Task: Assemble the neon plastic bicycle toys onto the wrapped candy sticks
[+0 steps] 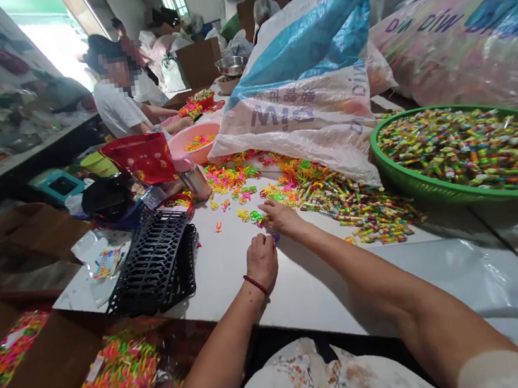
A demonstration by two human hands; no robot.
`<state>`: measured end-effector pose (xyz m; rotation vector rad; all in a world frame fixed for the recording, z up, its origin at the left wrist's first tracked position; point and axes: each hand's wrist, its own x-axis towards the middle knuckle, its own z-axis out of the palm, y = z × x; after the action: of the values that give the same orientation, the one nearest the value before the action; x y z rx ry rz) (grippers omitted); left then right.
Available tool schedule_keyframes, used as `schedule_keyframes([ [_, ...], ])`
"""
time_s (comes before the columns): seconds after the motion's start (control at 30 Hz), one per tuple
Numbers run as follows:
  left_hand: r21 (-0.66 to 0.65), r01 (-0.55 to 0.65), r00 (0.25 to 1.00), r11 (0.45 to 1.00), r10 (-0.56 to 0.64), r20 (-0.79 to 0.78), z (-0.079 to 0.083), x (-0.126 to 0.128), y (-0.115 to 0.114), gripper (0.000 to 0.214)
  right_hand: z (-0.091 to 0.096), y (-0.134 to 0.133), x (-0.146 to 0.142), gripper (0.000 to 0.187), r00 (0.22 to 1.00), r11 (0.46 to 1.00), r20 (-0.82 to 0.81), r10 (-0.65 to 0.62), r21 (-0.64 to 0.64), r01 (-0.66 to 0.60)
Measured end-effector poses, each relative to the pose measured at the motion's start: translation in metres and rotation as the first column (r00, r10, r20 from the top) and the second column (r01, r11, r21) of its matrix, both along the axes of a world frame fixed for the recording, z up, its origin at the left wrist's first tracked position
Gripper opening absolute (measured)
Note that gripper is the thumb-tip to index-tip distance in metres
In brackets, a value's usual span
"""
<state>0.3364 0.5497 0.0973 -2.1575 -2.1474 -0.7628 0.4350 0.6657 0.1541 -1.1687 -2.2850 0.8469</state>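
My left hand (pixel 262 265), with a dark red bead bracelet on the wrist, rests on the white table with its fingers curled closed. A small blue plastic piece (pixel 275 237) shows by its fingertips; whatever is inside the fingers is hidden. Just beyond, my right hand (pixel 282 219) reaches in from the right, fingers bent together over the table. Beside its fingertips lie small green plastic pieces (pixel 256 217) and yellow ones (pixel 243 215). I cannot make out what the right fingers hold. A loose pile of bright plastic pieces (pixel 226 178) spreads beyond both hands.
Wrapped candy-like sticks (pixel 360 206) are heaped right of my hands, near a full green basket (pixel 459 193). A large woven sack (pixel 293 88) stands behind. Black plastic racks (pixel 153 259) and a pink-lidded bottle (pixel 192 177) are left. A co-worker (pixel 118 104) sits further back.
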Motion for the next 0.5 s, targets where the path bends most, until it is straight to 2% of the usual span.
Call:
schedule_keyframes([
  [0.07,0.049,-0.018,0.981,0.999,0.008,0.195,-0.001,-0.007,-0.004,0.013,-0.007,0.004,-0.008,0.023,1.0,0.999,-0.018,-0.021,-0.051,0.02],
  [0.1,0.059,-0.071,0.942,0.996,0.048,0.332,-0.001,-0.012,-0.006,0.017,-0.009,0.003,-0.008,0.015,0.999,0.996,-0.031,-0.038,-0.078,0.036],
  [0.13,0.044,-0.143,0.866,0.989,0.104,0.49,-0.001,-0.017,-0.009,0.02,-0.011,0.0,-0.006,0.009,0.997,0.992,-0.05,-0.064,-0.108,0.058],
  [0.17,-0.004,-0.213,0.737,0.977,0.163,0.655,0.0,-0.023,-0.012,0.023,-0.013,-0.003,-0.001,0.007,0.993,0.986,-0.072,-0.095,-0.143,0.084],
  [0.2,-0.08,-0.255,0.554,0.964,0.213,0.805,0.002,-0.029,-0.015,0.026,-0.014,-0.007,0.005,0.008,0.987,0.976,-0.095,-0.131,-0.186,0.111],
  [0.23,-0.16,-0.254,0.332,0.954,0.241,0.912,0.004,-0.034,-0.018,0.029,-0.015,-0.012,0.013,0.01,0.979,0.961,-0.115,-0.168,-0.239,0.137],
  [0.3,-0.243,-0.161,-0.1,0.957,0.229,0.968,0.009,-0.045,-0.021,0.037,-0.014,-0.02,0.03,0.016,0.962,0.916,-0.146,-0.232,-0.365,0.165],
  [0.33,-0.245,-0.112,-0.255,0.963,0.21,0.944,0.012,-0.05,-0.023,0.041,-0.013,-0.024,0.039,0.018,0.954,0.888,-0.159,-0.253,-0.43,0.164],
  [0.37,-0.235,-0.078,-0.36,0.969,0.193,0.913,0.014,-0.055,-0.024,0.043,-0.012,-0.028,0.048,0.021,0.948,0.858,-0.172,-0.269,-0.489,0.155],
  [0.4,-0.223,-0.057,-0.426,0.973,0.178,0.887,0.016,-0.059,-0.024,0.042,-0.01,-0.031,0.056,0.022,0.942,0.832,-0.185,-0.281,-0.537,0.142],
  [0.5,-0.208,-0.009,-0.534,0.978,0.171,0.828,0.018,-0.066,-0.024,0.032,-0.004,-0.04,0.073,0.022,0.919,0.762,-0.236,-0.314,-0.64,0.096],
])
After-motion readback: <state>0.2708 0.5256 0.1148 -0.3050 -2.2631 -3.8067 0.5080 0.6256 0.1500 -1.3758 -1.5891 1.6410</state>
